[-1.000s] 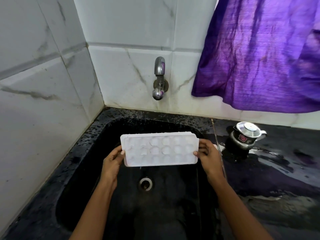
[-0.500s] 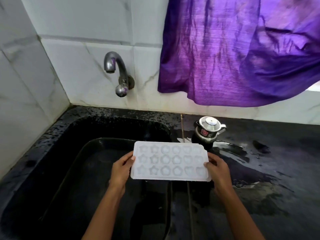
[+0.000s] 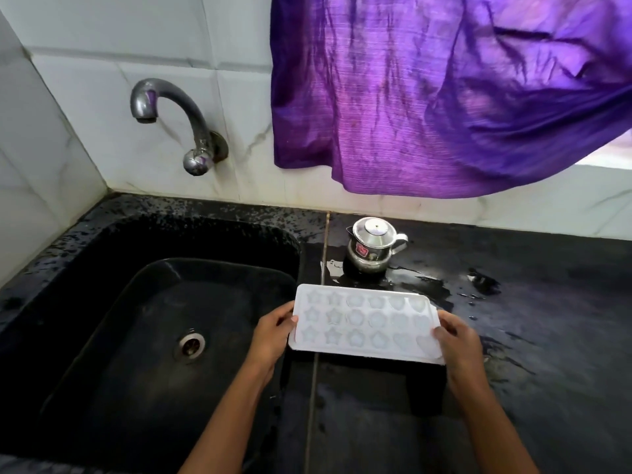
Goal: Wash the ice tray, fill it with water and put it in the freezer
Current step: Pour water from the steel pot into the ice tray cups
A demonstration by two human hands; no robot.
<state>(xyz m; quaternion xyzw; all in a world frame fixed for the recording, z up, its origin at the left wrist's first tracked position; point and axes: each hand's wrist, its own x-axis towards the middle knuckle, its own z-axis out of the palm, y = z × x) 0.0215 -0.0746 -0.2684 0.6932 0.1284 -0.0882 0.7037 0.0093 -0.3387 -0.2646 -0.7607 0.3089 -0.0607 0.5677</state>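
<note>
White ice tray (image 3: 366, 323) gripped level by left hand (image 3: 272, 333) and right hand (image 3: 458, 340).

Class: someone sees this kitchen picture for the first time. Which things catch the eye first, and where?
The white ice tray, held between the left hand and right hand, stands out over the black counter. A purple cloth hangs at upper right, above a small steel pot.

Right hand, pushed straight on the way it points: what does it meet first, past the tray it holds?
Likely the small steel pot on the counter, just beyond the ice tray that the right hand grips; depth is unclear, so it may pass beside it.
</note>
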